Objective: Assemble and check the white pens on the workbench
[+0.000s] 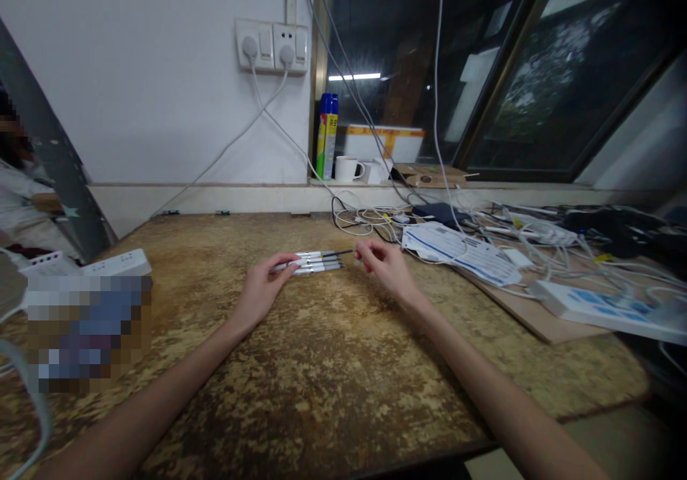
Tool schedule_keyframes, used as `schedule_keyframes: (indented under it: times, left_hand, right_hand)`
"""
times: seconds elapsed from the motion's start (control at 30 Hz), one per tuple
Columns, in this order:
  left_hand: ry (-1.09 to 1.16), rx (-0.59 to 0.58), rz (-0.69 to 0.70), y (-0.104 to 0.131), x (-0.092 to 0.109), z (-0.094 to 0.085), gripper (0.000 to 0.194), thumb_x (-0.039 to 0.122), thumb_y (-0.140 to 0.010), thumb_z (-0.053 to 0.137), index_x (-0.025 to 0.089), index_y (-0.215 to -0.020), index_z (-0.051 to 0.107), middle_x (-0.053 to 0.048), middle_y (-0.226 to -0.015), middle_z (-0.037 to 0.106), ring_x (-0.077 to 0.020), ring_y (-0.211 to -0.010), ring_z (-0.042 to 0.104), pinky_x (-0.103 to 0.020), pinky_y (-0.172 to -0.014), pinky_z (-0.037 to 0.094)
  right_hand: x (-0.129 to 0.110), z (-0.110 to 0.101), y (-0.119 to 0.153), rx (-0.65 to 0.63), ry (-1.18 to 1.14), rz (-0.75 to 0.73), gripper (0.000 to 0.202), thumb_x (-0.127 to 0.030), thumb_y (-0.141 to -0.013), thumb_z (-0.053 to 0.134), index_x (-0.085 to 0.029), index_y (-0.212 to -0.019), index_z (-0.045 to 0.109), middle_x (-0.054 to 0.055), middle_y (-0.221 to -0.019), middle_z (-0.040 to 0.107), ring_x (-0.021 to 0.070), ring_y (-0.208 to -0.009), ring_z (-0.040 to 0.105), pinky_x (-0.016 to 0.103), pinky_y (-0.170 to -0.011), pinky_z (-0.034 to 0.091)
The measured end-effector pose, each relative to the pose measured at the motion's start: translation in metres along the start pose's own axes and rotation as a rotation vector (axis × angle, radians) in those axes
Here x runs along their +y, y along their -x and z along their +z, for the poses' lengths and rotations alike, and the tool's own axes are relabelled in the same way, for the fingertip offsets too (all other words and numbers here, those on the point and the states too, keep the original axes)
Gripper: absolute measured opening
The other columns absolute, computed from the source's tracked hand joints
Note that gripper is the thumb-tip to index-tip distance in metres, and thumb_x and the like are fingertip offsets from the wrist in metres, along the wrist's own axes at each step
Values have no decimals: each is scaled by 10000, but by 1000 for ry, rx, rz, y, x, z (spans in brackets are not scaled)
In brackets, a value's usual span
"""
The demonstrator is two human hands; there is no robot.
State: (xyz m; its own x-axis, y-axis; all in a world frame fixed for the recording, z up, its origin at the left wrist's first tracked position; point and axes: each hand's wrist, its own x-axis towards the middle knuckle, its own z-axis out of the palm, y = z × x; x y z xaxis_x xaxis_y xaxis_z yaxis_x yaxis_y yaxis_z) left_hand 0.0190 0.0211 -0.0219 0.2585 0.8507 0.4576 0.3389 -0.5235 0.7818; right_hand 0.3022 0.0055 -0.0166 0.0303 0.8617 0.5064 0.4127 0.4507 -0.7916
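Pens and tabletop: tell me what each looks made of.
Pens: probably plastic, with smooth white barrels, grey sections and dark tips. Tabletop: looks like wood or board with a worn brown coating, mottled and flaking to pale patches; the exact material is unclear.

The left hand [261, 287] covers the near ends of the pens [316, 261], so their count stays unclear. At nine o'clock a pixelated patch [89, 333] masks something on the counter [333, 365]. Print on the paper sheet [461, 251] is too small to read.
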Motion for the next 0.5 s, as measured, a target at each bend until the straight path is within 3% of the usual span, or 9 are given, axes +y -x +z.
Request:
schedule_keyframes:
  times: [0.5]
  left_hand:
    - [-12, -26, 5, 2, 4, -1, 285, 415, -984, 632, 237, -1148, 782, -54, -1203, 786, -275, -1122, 714, -411, -1049, 514]
  right_hand:
    - [-14, 6, 5, -25, 38, -23, 467, -587, -988, 553, -199, -767, 688, 5, -633, 567, 168, -593, 496, 306, -569, 366]
